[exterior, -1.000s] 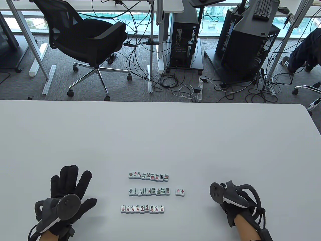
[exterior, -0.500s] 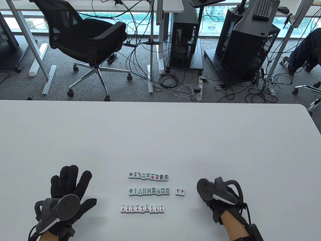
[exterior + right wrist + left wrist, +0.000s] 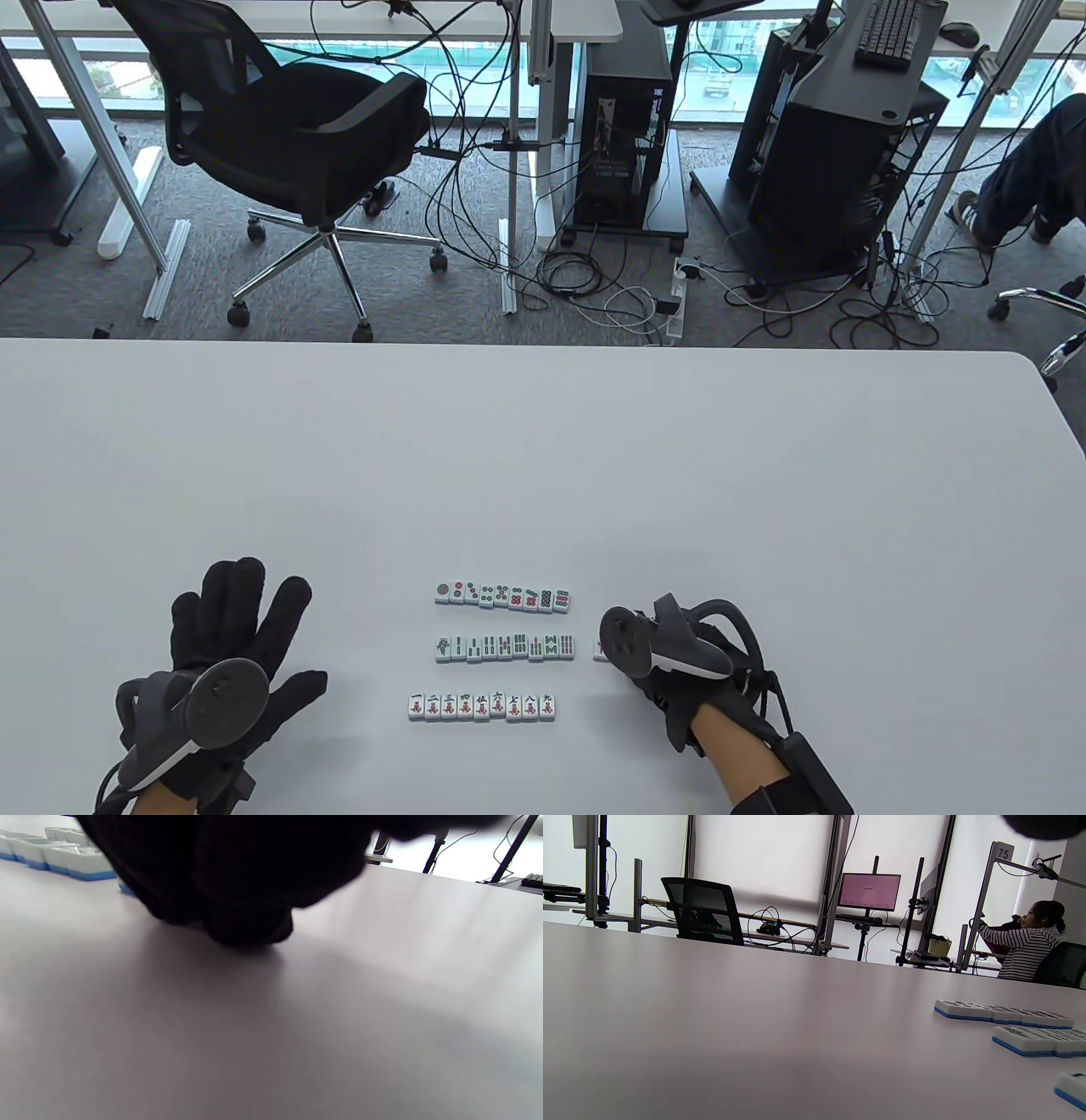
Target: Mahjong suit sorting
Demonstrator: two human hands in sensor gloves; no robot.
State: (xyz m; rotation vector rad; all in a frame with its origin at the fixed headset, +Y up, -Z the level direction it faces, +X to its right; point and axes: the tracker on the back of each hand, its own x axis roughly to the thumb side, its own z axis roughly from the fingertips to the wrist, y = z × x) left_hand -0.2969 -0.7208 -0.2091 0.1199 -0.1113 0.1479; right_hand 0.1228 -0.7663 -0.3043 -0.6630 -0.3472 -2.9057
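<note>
Beyond the white table, a black office chair, computer towers, tangled floor cables.

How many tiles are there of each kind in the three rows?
Dots tiles, far row: 9
Bamboo tiles, middle row: 9
Character tiles, near row: 9
Total: 27, not counting whatever the right hand covers beside the middle row.
</note>
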